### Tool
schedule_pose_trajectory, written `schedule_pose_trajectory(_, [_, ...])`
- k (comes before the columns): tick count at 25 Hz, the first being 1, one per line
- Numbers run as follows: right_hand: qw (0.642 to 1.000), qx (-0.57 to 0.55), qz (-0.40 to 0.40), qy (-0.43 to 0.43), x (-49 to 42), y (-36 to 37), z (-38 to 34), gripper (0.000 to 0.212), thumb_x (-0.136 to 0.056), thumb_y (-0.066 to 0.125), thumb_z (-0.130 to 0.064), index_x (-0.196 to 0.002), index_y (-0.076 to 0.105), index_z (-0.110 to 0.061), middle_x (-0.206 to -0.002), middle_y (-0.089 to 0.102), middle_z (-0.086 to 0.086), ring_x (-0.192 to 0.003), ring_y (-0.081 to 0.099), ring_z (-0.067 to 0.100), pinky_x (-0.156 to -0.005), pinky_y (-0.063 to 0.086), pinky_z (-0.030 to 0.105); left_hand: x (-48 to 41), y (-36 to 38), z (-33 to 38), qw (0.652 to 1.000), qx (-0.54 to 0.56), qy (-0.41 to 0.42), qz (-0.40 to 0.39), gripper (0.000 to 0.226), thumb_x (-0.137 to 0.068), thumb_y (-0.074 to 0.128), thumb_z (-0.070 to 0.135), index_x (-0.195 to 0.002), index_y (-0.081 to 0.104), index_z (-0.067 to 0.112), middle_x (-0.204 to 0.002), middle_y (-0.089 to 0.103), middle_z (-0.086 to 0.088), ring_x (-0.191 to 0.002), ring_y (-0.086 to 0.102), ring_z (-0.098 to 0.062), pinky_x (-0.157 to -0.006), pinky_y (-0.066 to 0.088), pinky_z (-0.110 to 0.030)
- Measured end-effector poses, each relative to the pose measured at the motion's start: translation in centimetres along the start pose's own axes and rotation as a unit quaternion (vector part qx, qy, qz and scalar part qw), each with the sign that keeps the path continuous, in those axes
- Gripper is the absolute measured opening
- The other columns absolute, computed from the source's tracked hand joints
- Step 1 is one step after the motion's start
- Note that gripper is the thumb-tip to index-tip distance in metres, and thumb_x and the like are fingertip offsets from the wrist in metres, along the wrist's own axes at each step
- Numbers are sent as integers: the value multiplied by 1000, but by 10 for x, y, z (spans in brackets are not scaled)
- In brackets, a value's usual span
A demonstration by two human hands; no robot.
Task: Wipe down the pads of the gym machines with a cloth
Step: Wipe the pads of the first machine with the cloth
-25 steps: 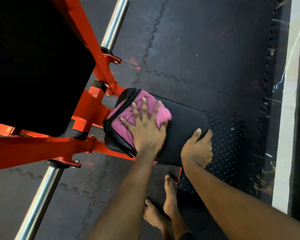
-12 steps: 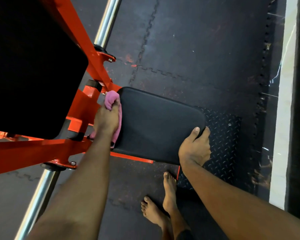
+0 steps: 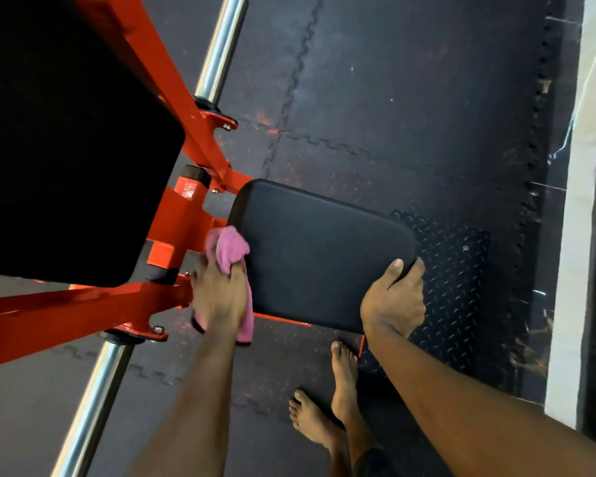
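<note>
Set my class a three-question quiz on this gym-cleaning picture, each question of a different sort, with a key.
1. True or false: the pink cloth lies spread flat across the top of the black pad.
2. Fill in: the left hand grips the bunched cloth at the pad's edge beside the ______ frame.
3. What does the right hand hold? A the pad's corner; B the cloth; C the frame.
Key: 1 false; 2 orange; 3 A.
</note>
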State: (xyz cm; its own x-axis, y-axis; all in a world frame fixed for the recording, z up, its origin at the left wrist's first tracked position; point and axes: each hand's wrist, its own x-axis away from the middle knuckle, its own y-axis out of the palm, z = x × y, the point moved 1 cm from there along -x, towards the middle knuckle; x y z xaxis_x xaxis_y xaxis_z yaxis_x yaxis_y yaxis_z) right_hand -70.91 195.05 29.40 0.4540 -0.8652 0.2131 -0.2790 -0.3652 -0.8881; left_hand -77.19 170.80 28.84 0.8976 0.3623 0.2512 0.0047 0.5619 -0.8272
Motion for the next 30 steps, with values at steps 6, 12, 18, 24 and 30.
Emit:
schedule_pose_trajectory(6, [1000,6,10,-4,-1,2,2,56,-108,26,-45,-152,35,-12,-141,58,19,-115,61,44,-93,48,54,-107,38,81,992,-34,84,-89,64,-81,60,47,-139,43,28,-129,55,-7,-115,58,-33,-98,48,-45])
schedule_pose_trajectory(12, [1000,-1,10,-2,-1,1,1,55,-108,26,-45,-152,35,-13,-142,57,17,-116,61,43,-94,47,53,-65,21,44,968,-78,229,-66,71,-87,46,46,-154,27,35,-164,23,-10,-144,31,-35,-118,28,-46])
schedule_pose_trajectory(18, [1000,-12,5,8,-1,2,3,56,-108,27,-46,-154,35,-15,-143,56,16,-119,60,42,-96,47,53,14,3,-13,975,-115,182,-56,78,-83,49,35,-153,21,50,-167,13,2,-145,27,-37,-117,28,-53])
schedule_pose_trajectory(24, [995,-94,6,16,-2,3,12,57,-105,24,-50,-155,38,-24,-145,57,12,-124,59,38,-101,45,51,10,26,28,977,-166,136,-7,67,-87,58,39,-149,33,44,-161,28,-4,-141,32,-44,-110,30,-63])
schedule_pose_trajectory(30, [851,-478,-151,156,-22,-4,51,49,-109,29,-46,-142,59,-23,-137,65,5,-123,62,23,-100,51,42,114,76,101,943,-177,262,-107,70,-87,45,51,-153,23,47,-168,8,4,-153,-1,-36,-117,0,-67])
